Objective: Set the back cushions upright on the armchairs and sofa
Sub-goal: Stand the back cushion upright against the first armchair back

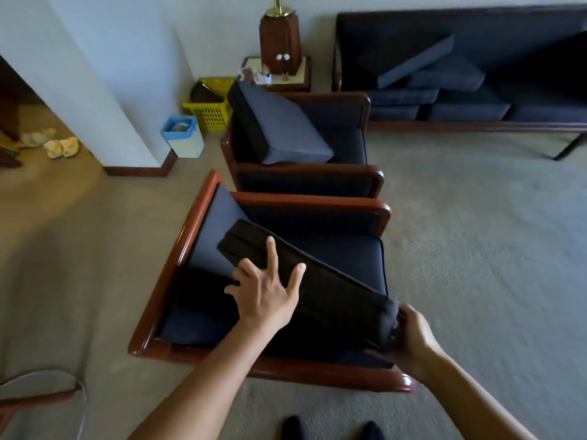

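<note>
A dark blue back cushion (330, 281) lies tilted across the near armchair (178, 258), its narrow dark edge facing up. My left hand (265, 292) rests on that edge with fingers spread. My right hand (409, 339) grips the cushion's near corner. On the second armchair (365, 104), just beyond, another back cushion (286, 125) leans at a slant. Several loose cushions (422, 63) lie piled on the dark sofa (540, 33) at the far right.
A yellow basket (211, 114) and a blue-rimmed bin (184, 138) stand by the wall left of the far armchair. A side table with a wooden lamp base (279, 39) fills the corner. Carpet (476, 233) stretches right of the chairs. My feet show at the bottom.
</note>
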{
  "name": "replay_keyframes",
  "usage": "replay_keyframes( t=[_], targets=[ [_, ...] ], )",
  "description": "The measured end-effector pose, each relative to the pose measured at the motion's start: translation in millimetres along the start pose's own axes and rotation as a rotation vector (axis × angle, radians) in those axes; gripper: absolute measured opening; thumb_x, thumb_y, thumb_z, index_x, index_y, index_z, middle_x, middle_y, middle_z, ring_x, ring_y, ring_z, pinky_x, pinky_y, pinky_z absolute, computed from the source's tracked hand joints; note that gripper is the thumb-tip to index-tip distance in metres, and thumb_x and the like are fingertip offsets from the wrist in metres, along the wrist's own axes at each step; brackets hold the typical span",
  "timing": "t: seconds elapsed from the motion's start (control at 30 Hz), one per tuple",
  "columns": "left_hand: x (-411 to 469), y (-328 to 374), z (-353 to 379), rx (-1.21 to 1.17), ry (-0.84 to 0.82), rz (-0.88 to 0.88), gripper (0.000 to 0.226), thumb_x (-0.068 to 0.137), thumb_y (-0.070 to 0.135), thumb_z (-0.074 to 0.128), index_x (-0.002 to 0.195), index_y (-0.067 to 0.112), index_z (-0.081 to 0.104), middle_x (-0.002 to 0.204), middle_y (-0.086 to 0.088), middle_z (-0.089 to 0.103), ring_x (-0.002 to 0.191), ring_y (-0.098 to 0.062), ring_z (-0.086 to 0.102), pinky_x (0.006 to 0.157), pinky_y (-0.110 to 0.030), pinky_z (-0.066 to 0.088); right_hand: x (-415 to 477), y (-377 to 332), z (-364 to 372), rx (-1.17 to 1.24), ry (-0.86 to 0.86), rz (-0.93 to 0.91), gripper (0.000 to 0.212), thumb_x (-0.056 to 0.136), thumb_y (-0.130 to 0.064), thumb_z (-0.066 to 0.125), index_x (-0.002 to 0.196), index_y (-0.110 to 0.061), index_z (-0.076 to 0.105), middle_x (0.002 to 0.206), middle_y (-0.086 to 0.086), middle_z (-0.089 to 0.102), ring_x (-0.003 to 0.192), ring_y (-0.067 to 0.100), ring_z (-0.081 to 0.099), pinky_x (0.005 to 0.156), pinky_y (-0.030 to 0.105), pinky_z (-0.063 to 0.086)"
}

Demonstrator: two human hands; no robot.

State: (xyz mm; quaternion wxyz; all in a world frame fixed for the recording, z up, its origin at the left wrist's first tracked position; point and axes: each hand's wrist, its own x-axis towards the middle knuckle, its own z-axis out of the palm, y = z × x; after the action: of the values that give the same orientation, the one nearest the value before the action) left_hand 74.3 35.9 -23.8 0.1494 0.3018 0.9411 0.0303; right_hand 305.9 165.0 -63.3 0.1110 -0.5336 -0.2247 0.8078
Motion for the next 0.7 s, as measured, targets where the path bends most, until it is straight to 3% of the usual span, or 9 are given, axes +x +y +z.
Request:
replay_keyframes(
  t=[0.07,0.13,0.2,0.3,0.37,0.43,0.5,0.6,0.7],
  targets=[
    [2.9,9.8,6.4,0.106,0.003,0.151,0.093,0.093,0.087,-0.004,0.168,0.035,-0.022,0.172,-0.035,-0.018,0.159,-0.060,0.003,0.121,-0.079,0.015,-3.9,4.5,-5.9,-0.060,0.000,-0.168,0.033,0.105,-0.022,0.045,0.134,-0.022,0.060,0.119,0.018,0.064,0.096,0.043,0.064,0.106,0.063,0.044],
    [8.0,22.0,9.7,0.168,-0.010,0.384,0.094,0.094,0.086,-0.003,0.168,0.031,-0.024,0.167,-0.024,-0.044,0.158,-0.052,-0.029,0.123,-0.078,-0.009,0.3,4.2,-16.4,-0.226,-0.069,-0.281,0.062,0.098,-0.007,0.056,0.146,-0.043,0.042,0.128,0.009,0.061,0.098,0.042,0.061,0.090,0.053,0.053],
    [12.5,39.2,8.7,0.235,-0.075,0.639,0.108,0.095,0.091,0.015,0.172,0.020,-0.013,0.169,-0.014,-0.045,0.158,-0.041,-0.036,0.124,-0.073,-0.017,8.8,5.3,-27.9,-0.551,-0.066,-0.411,0.106,0.070,-0.008,0.077,0.151,-0.050,0.023,0.136,0.003,0.053,0.112,0.034,0.057,0.085,0.047,0.057],
    [26.3,67.9,3.1,0.341,-0.130,0.845,0.119,0.088,0.082,0.060,0.167,0.009,0.011,0.176,-0.010,-0.033,0.163,-0.039,-0.027,0.127,-0.072,-0.011,38.4,2.0,-34.4,-0.981,0.087,-0.540,0.139,0.042,-0.045,0.088,0.158,-0.034,0.012,0.149,0.004,0.027,0.140,0.027,0.031,0.111,0.057,0.044],
    [37.1,83.4,0.5,0.378,-0.120,0.923,0.110,0.079,0.064,0.082,0.156,0.015,0.019,0.179,-0.014,-0.014,0.165,-0.043,-0.012,0.128,-0.072,-0.006,60.6,1.6,-36.5,-1.060,0.127,-0.573,0.147,0.037,-0.057,0.092,0.156,-0.026,0.012,0.150,0.000,0.029,0.143,0.025,0.030,0.116,0.053,0.040],
    [44.7,92.3,3.4,0.375,-0.075,1.029,0.106,0.071,0.052,0.090,0.146,0.021,0.022,0.168,-0.020,0.024,0.159,-0.043,0.020,0.128,-0.073,0.003,70.7,4.7,-33.7,-0.998,0.127,-0.588,0.134,0.038,-0.052,0.098,0.144,-0.047,0.016,0.142,-0.006,0.043,0.133,0.020,0.047,0.107,0.048,0.049],
    [48.9,94.6,11.1,0.352,-0.035,1.082,0.117,0.064,0.050,0.091,0.152,0.023,0.019,0.147,-0.015,0.044,0.142,-0.037,0.043,0.128,-0.069,0.014,76.6,9.5,-32.7,-0.915,0.123,-0.597,0.113,0.044,-0.038,0.102,0.117,-0.071,0.022,0.125,-0.010,0.060,0.110,0.010,0.063,0.089,0.044,0.060],
    [48.3,96.6,14.6,0.340,-0.003,1.037,0.125,0.063,0.053,0.088,0.162,0.021,0.018,0.138,-0.008,0.048,0.129,-0.030,0.050,0.123,-0.059,0.026,83.2,11.9,-34.1,-0.782,0.138,-0.694,0.105,0.048,-0.024,0.104,0.109,-0.075,0.035,0.111,-0.012,0.070,0.098,-0.003,0.067,0.080,0.031,0.060],
    [45.3,97.3,9.8,0.301,0.066,1.039,0.100,0.062,0.048,0.083,0.149,0.019,0.044,0.124,-0.004,0.053,0.115,-0.029,0.056,0.112,-0.053,0.037,79.1,10.2,-34.0,-0.771,0.150,-0.768,0.090,0.050,-0.026,0.103,0.109,-0.062,0.045,0.103,-0.013,0.072,0.094,-0.003,0.068,0.072,0.021,0.055]
  ],
)
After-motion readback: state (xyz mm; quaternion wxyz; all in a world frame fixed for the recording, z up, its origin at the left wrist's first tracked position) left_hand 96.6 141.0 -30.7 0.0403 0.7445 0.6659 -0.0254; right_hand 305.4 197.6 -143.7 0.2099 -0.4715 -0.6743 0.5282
